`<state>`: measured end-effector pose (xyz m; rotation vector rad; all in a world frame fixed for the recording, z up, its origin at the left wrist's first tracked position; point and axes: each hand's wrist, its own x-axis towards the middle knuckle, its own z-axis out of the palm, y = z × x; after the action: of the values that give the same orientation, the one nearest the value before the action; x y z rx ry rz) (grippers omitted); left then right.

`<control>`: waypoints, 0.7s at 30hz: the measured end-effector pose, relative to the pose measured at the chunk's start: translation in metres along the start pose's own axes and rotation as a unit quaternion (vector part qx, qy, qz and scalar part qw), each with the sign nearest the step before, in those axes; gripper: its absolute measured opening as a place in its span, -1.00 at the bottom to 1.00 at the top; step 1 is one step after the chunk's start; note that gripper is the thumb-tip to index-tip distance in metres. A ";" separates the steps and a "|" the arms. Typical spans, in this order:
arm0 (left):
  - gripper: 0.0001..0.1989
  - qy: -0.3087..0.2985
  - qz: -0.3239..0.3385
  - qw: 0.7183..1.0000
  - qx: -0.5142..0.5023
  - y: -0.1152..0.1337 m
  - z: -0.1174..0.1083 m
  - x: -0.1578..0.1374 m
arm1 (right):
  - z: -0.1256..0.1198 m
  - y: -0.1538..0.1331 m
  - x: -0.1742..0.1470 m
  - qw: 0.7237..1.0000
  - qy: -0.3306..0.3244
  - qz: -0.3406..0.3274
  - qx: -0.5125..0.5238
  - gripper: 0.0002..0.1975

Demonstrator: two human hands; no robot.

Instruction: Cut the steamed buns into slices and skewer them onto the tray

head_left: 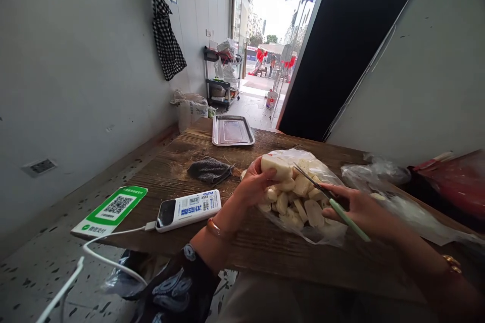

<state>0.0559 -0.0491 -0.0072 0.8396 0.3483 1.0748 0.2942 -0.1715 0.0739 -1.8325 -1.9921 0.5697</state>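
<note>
My left hand (254,184) is closed around a thick, pale cream-white food piece (276,167), whose exact kind I cannot tell. In my right hand (358,209) is a knife (348,219) with a pale green handle and a thin dark blade. Its blade points up and left, with the tip close to the held piece; whether they touch is unclear. Below both hands lies an opened clear plastic bag (316,238), full of similar pale chunks and slices (314,213). My right fingers hide part of the bag's right side.
A dark grey cloth (210,169) lies left of the bag, with a metal tray (233,130) behind it. Nearer on the wooden table (170,159) are a white power bank (189,209) with a cable and a green QR card (113,210). Crumpled plastic (401,207) lies at right.
</note>
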 end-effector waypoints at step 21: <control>-0.50 -0.043 0.015 0.997 -0.066 0.000 0.003 -0.001 | 0.003 0.001 0.011 0.990 -0.001 -0.080 -0.113 -0.03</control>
<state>0.0574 -0.0510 -0.0047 0.7728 0.1897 1.0743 0.2927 -0.1609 0.0705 -1.7718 -2.2587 0.3097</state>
